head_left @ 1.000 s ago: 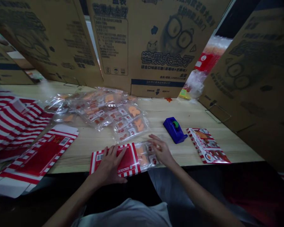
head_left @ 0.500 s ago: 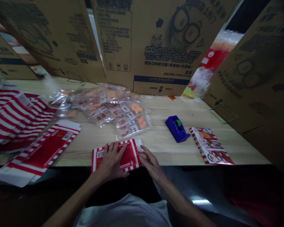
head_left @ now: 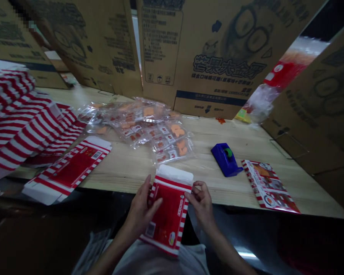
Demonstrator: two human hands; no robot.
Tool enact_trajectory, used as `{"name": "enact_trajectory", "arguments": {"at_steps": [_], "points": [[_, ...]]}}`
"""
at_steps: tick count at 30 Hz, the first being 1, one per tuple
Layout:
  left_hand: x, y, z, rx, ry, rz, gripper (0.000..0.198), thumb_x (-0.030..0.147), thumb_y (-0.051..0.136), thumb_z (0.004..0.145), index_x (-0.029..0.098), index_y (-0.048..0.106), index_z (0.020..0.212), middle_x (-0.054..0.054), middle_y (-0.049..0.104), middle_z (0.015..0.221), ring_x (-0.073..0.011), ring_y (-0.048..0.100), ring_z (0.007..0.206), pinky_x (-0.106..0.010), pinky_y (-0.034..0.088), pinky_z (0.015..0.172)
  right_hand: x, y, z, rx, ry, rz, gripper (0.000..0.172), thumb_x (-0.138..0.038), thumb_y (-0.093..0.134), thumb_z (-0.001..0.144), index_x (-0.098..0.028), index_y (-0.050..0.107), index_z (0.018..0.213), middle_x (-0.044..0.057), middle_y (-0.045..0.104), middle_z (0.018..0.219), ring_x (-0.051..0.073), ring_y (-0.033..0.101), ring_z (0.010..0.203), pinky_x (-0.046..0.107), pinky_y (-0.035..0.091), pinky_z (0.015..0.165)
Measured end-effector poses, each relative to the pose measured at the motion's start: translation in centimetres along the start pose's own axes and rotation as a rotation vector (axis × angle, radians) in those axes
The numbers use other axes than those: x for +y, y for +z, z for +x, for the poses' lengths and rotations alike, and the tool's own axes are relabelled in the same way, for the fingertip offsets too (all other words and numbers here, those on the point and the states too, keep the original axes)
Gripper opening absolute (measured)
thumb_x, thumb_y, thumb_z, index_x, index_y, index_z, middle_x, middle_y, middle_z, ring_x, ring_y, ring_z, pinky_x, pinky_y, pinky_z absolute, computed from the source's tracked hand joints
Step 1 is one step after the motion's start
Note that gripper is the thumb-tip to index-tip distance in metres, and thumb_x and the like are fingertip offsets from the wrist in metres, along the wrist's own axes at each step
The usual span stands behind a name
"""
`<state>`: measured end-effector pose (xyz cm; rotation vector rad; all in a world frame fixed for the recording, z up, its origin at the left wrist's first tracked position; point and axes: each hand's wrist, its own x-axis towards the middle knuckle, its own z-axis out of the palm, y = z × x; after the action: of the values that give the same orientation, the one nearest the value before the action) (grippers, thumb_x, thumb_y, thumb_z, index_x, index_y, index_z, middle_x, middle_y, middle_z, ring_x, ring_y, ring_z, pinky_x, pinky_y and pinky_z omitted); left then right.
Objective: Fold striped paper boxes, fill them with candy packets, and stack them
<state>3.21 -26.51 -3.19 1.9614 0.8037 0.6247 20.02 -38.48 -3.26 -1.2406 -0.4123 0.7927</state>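
A red and white striped carton (head_left: 170,214) is held upright in front of my body, its white end flap (head_left: 176,174) pointing away from me over the table edge. My left hand (head_left: 145,208) grips its left side, thumb across the red face. At the upper right edge, my right hand (head_left: 201,200) pinches the carton between thumb and curled fingers. Just beyond the flap lie clear plastic packets (head_left: 172,143) with orange and brown pieces inside. Whether anything is inside the carton is hidden.
A blue tape dispenser (head_left: 226,160) and a flat printed box (head_left: 271,187) lie to the right. On the left are another red carton (head_left: 77,164) and a pile of striped cartons (head_left: 31,126). Large brown cardboard boxes (head_left: 218,57) stand along the table's (head_left: 117,172) back.
The carton has turned from lying sideways on the table edge to pointing lengthwise away from me, and come closer to my body. My view has shifted slightly left.
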Motion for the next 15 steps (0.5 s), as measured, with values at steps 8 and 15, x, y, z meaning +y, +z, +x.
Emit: {"name": "enact_trajectory", "arguments": {"at_steps": [8, 15], "points": [[-0.5, -1.1, 0.2, -0.203, -0.167, -0.599, 0.063, 0.037, 0.063, 0.083, 0.021, 0.042, 0.140, -0.014, 0.050, 0.141, -0.0291, 0.052, 0.125, -0.041, 0.047, 0.101, 2.0, -1.6, -1.4, -0.005, -0.006, -0.253, 0.043, -0.041, 0.067, 0.082, -0.023, 0.060, 0.120, 0.008, 0.064, 0.124, 0.027, 0.059, 0.113, 0.043, 0.048, 0.096], [-0.8, -1.9, -0.2, -0.208, -0.244, -0.662, 0.036, 0.034, 0.070, 0.078, 0.019, 0.055, 0.107, -0.007, 0.067, 0.103, -0.0204, 0.064, 0.094, -0.031, 0.051, 0.083, 1.7, -0.7, -1.0, -0.134, -0.088, -0.415, 0.021, -0.036, 0.060, 0.088, -0.023, 0.065, 0.103, 0.003, 0.069, 0.102, 0.022, 0.062, 0.095, 0.031, 0.049, 0.084]]}}
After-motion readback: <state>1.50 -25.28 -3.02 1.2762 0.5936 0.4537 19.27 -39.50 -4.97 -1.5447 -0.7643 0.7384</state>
